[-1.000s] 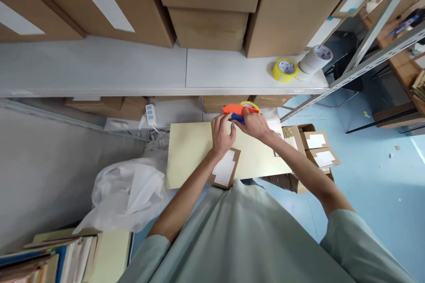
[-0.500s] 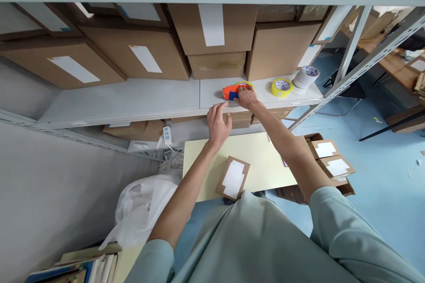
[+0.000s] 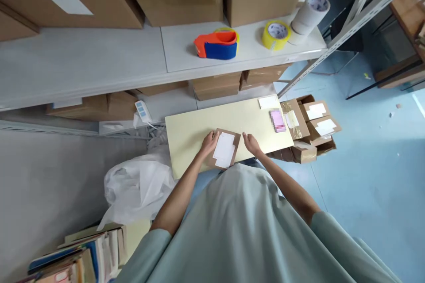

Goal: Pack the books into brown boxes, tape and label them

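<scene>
A small flat cardboard box (image 3: 237, 140) with white labels on its top lies at the near edge of the cream table (image 3: 186, 130). My left hand (image 3: 209, 143) is closed on its left side, thumb by the upper corner. Just right of the box, with a small gap, my right hand (image 3: 251, 143) is empty, its fingers slightly curled and apart. On the shelf above sits an orange and blue tape dispenser (image 3: 217, 46), touched by neither hand, with a yellow tape roll partly hidden behind it.
Further right on the shelf (image 3: 119, 62) are a yellow tape roll (image 3: 276, 35) and stacked white rolls (image 3: 310, 14). A pink blurred item (image 3: 277, 120) and a white card (image 3: 267, 102) lie on the table. Boxes (image 3: 317, 119) stand right; a white plastic bag (image 3: 139, 185) is left.
My right hand has let go of the tape dispenser on the shelf. Both hands have come down to the small box, and the left has taken hold of it. The view has tilted downward.
</scene>
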Demonstrator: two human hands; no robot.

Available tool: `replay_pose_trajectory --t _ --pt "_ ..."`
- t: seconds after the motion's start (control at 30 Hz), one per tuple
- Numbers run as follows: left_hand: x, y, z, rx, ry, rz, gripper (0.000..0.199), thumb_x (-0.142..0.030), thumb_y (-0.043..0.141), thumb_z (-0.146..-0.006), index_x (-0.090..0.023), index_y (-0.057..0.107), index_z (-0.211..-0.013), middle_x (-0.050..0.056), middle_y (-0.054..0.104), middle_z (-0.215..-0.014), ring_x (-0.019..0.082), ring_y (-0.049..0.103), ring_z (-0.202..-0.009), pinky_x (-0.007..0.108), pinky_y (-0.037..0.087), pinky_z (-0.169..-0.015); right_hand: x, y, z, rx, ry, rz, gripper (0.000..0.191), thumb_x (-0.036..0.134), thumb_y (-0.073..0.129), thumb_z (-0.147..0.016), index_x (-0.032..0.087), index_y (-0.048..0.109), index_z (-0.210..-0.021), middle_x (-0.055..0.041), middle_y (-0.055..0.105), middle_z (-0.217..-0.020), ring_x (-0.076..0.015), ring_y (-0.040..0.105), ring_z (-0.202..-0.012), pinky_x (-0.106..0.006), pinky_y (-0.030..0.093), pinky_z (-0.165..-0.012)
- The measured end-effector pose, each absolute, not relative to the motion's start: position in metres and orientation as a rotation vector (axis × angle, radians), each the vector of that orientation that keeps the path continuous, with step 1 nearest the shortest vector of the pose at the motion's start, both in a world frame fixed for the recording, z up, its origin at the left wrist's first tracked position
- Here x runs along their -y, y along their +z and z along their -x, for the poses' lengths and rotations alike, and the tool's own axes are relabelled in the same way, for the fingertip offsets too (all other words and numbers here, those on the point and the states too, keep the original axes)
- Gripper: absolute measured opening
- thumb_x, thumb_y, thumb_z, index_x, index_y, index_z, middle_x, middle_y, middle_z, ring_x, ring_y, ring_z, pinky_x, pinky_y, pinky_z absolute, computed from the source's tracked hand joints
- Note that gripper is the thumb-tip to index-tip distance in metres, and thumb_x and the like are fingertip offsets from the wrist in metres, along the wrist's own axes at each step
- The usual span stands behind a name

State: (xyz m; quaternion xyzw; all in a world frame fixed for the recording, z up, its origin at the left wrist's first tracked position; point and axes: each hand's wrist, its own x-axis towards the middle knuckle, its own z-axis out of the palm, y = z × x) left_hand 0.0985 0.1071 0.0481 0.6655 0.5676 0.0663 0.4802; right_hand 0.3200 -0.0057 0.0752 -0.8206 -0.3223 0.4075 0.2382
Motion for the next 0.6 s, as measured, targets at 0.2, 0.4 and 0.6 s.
replay_pose_trajectory --t 0.2,0.4,0.6 --pt "-0.103 0.067 -0.11 -1.421 0.087 -1.618 0.059 -0.069 0.039 -0.113 -0.022 0.073 -0.116 0.017 0.082 -0.123 0.036 0.075 -0.114 0.04 0.053 -0.095 0.038 0.061 -0.301 0.448 1.435 1.775 0.079 0.083 0.043 -0.109 0.016 0.077 -0.13 -0.0218 0.078 -0.142 -0.0327 0.077 -0.129 -0.046 0.061 -0.113" --pt "-0.081 0.104 -0.109 -1.491 0.317 -1.775 0.059 -0.064 0.036 -0.116 -0.024 0.067 -0.085 0.013 0.075 -0.097 0.033 0.071 -0.111 0.038 0.052 -0.091 0.064 0.093 -0.3 0.485 1.275 1.646 0.091 0.096 0.051 -0.098 0.018 0.078 -0.136 -0.0202 0.074 -0.152 -0.0382 0.071 -0.142 -0.054 0.056 -0.123" --pt "-0.048 0.11 -0.116 -1.527 0.537 -1.763 0.033 -0.055 0.064 -0.107 -0.022 0.07 -0.107 0.012 0.069 -0.11 0.028 0.071 -0.103 0.039 0.058 -0.094 0.073 0.113 -0.316 0.691 1.086 1.721 0.083 0.09 0.044 -0.104 0.022 0.077 -0.14 -0.013 0.08 -0.141 -0.0333 0.074 -0.136 -0.049 0.062 -0.117"
